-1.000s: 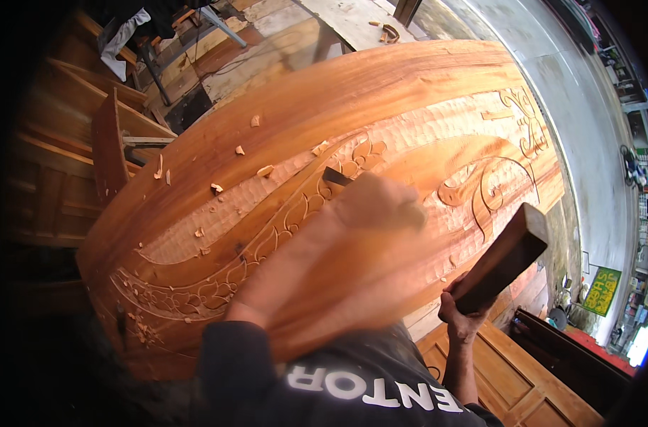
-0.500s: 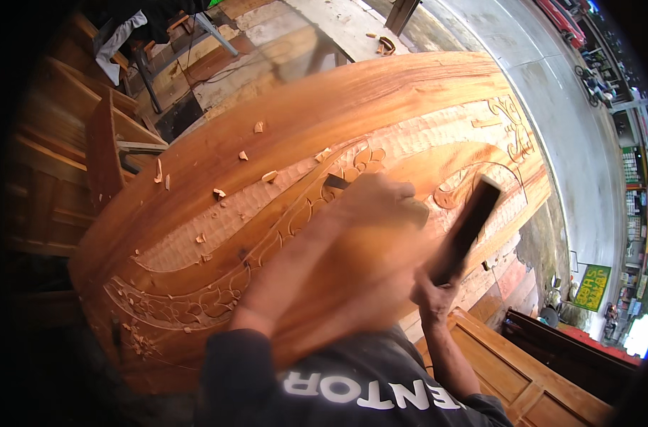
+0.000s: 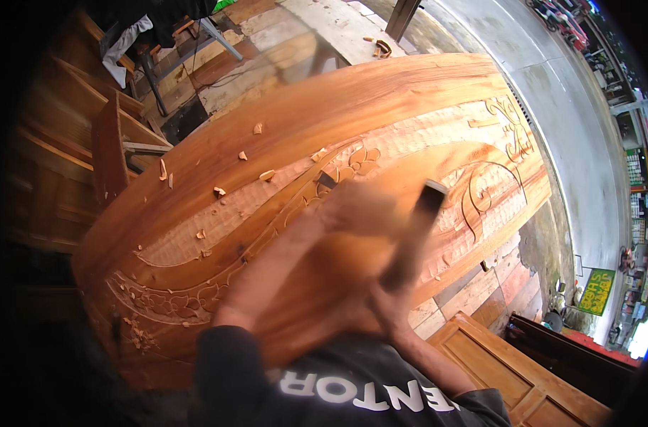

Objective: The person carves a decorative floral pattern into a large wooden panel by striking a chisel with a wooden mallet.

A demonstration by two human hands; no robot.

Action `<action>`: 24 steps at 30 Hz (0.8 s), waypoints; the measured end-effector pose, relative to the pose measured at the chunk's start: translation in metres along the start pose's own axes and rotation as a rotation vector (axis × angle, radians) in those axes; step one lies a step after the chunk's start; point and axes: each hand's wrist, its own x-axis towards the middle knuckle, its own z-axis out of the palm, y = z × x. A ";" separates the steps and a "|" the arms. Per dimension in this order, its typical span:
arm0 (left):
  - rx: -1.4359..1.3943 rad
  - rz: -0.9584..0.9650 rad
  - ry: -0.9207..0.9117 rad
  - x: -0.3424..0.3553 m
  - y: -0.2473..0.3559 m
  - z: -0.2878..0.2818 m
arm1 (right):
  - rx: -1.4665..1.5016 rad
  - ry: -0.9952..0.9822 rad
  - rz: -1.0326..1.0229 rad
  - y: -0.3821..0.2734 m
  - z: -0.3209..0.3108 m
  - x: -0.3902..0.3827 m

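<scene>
A large carved wooden panel (image 3: pixel 402 82) lies in front of me, with leaf and flower scrolls cut along a curved band. My left hand (image 3: pixel 356 208), blurred, is closed round a chisel (image 3: pixel 327 180) whose dark blade rests at the flower carving. The chisel's handle is mostly hidden in the fist. In my right hand (image 3: pixel 389 306) I grip a dark mallet (image 3: pixel 422 213), raised beside the left hand and smeared by motion. Whether the mallet touches the chisel cannot be told. Wood chips (image 3: pixel 267 176) are scattered over the panel's gouged strip and smooth border.
Panelled wooden doors (image 3: pixel 509 363) lie at the lower right, and more wooden pieces (image 3: pixel 110 153) stand at the left. A pale bench (image 3: pixel 338 28) with a few small items is beyond the panel. A wet road (image 3: pixel 573 128) runs along the right.
The mallet has swung left toward my left hand, and my right hand has come with it. My left hand and the chisel have shifted slightly left.
</scene>
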 end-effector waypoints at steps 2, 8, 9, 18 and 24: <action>0.135 0.082 0.123 -0.016 0.008 -0.005 | -0.030 -0.011 -0.113 0.004 -0.011 0.000; 0.136 0.033 0.228 -0.001 0.028 0.024 | 0.163 0.052 0.049 0.006 -0.050 -0.007; 0.140 -0.036 0.185 0.006 0.024 0.028 | 0.165 0.049 0.045 0.005 -0.057 -0.006; 0.085 -0.063 0.156 0.005 -0.003 0.024 | 0.341 0.195 -0.076 -0.021 -0.104 0.019; 0.010 0.008 0.159 0.004 -0.014 0.026 | 0.010 0.127 -0.091 0.003 -0.031 0.011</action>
